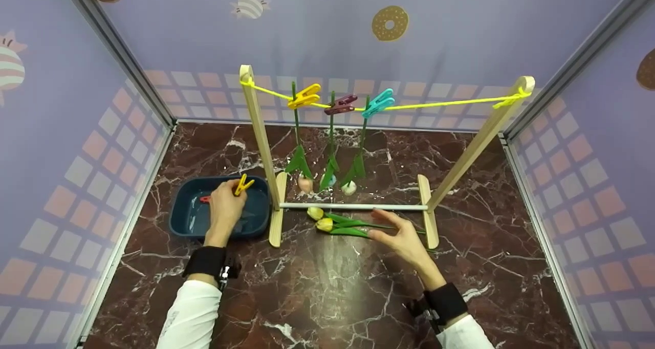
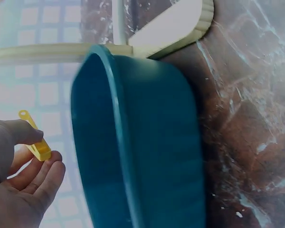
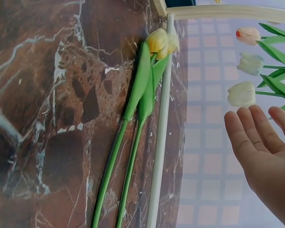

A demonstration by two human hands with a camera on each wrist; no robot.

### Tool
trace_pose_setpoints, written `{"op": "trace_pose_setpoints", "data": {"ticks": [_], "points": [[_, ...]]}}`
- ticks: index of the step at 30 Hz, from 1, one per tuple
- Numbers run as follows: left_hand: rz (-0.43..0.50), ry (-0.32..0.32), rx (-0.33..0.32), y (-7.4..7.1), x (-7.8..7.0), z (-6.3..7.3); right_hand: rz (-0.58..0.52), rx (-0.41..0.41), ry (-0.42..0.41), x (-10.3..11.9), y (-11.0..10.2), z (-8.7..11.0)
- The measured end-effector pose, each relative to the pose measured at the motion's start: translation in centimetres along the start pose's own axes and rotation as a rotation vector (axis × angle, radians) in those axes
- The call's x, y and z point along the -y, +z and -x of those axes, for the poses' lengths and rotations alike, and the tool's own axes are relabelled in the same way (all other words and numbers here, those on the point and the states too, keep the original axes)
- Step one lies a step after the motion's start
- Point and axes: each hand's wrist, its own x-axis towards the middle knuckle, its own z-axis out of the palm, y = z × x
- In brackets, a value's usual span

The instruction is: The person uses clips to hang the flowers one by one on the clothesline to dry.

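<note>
yellow peg (image 1: 240, 187) in hand, two yellow tulips (image 1: 324, 224) on the table (image 1: 327, 282)

the step in hand looks like getting a peg ready for the next flower. the left hand (image 1: 226, 205) pinches the yellow peg between thumb and fingers, above the blue tub (image 1: 187, 200), where a red peg (image 1: 204, 199) lies inside. the right hand (image 1: 403, 238) is spread, thumb and forefinger apart, over the tulip stems; the right wrist view shows nothing between its fingers. whether it touches a stem, i cannot tell.

the two tulips lie side by side just in front of the white bar (image 1: 358, 206), blooms toward the tub, stems running toward the right foot (image 1: 428, 213) of the wooden stand.

three flowers already hang bloom-down from the yellow string (image 1: 445, 104): a peach one (image 1: 305, 184), a blue one (image 1: 332, 180) and a white one (image 1: 349, 188), each under its own clip. the string's right half is bare, so about three-fifths of the hanging seems done.

as i judge it, the next move calls for the right hand to close on a single stem, apart from its neighbour, and lift it bloom-down to the string beside the white flower, with the left hand bringing the peg up to clamp both.
</note>
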Motion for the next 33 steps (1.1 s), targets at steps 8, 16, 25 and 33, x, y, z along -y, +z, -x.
{"op": "trace_pose_setpoints", "data": {"ticks": [8, 16, 25, 33], "points": [[0.138, 0.015, -0.047, -1.9, -1.6, 0.7, -0.011, 0.003, 0.02, 0.2, -0.2, -0.1], [0.235, 0.135, -0.232, -3.8, -4.3, 2.0, -0.053, 0.006, -0.012, 0.4, -0.2, -0.3], [0.321, 0.341, -0.328, -3.9, -6.3, 3.4, -0.073, 0.027, -0.068, 0.9, 0.3, -0.8], [0.361, 0.469, -0.294, -1.9, -7.2, 4.6, -0.135, 0.054, -0.102, 2.0, 0.8, -0.8]]}}
